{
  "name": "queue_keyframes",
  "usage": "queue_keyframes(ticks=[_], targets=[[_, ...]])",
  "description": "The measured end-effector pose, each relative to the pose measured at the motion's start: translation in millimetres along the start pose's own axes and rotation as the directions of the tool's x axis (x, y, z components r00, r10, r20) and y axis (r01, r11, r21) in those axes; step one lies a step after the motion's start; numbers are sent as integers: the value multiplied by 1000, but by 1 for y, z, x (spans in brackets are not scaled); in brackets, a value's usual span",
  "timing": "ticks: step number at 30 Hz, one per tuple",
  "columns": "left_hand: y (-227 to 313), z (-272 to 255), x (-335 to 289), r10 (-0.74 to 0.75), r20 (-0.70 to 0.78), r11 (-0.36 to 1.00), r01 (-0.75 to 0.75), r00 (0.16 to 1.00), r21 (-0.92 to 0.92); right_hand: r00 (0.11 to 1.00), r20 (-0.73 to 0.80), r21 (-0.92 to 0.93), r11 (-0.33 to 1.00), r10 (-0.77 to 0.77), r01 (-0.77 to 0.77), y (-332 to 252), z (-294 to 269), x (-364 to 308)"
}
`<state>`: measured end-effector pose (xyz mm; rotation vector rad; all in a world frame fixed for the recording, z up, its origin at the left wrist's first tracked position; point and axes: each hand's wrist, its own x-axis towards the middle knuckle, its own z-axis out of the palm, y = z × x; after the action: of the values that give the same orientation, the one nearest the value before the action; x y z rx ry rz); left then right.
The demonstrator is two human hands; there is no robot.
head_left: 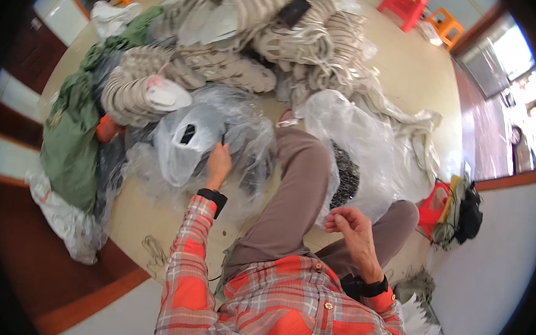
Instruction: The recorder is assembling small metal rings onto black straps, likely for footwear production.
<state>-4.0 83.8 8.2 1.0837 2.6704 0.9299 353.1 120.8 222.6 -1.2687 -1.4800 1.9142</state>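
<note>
Held right hand over right thigh with curled fingers; could not tell whether grasping anything. Just beyond, saw clear bag with black contents. Held left hand at pale translucent bag, left of left leg; could not tell grip. Farther off, saw stacked beige pieces.

Home-like workroom: beige stacks, perhaps shoe uppers, lie at twelve o'clock, a plastic stool at one, a bright doorway at two.
</note>
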Motion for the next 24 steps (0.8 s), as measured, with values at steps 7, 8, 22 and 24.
queue_keyframes(ticks=[7, 8, 22, 24], targets=[[-38, 81, -1, 19, 306, 982, 39, 952, -184, 933, -361, -249, 965, -11, -84, 49, -72, 61], [-33, 82, -5, 25, 315, 981, 37, 949, -190, 928, -371, -249, 964, -8, -91, 62, -80, 80], [-49, -84, -10, -180, -434, 978, 112, 883, -178, 928, -164, -932, 361, -334, -34, 145, -90, 162], [-75, -76, 6, -101, -315, 979, 37, 944, -201, 961, -123, -944, 327, -249, -36, 132, -80, 154]])
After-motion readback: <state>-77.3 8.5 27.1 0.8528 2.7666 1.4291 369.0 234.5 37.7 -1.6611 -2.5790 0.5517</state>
